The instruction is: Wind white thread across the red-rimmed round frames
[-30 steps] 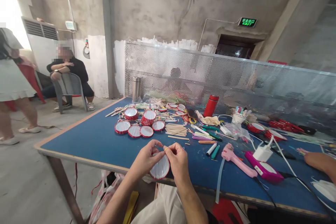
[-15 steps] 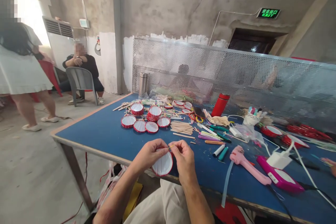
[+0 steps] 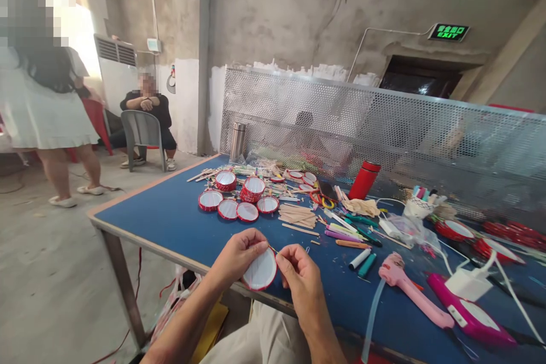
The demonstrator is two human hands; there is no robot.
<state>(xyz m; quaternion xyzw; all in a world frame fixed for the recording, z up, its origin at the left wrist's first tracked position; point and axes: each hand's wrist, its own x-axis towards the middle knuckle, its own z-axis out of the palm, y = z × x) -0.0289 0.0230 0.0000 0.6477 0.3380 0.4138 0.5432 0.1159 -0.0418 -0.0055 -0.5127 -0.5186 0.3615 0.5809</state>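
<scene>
**Fiddling with the little drum rim**

Round red-rimmed white disc (image 3: 260, 269) sits gripped in the left hand (image 3: 239, 253) above the blue surface (image 3: 170, 222) edge; right hand (image 3: 298, 276) pinches a thin stick (image 3: 273, 249) beside its rim. Looks like mid-attachment; next needs steady pressing.

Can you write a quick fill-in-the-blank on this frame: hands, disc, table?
1. The left hand and right hand hold a white disc with a ____ rim.
2. The table top is ____.
3. The glue gun lying right of the hands is ____.

Missing words: red; blue; pink
</scene>
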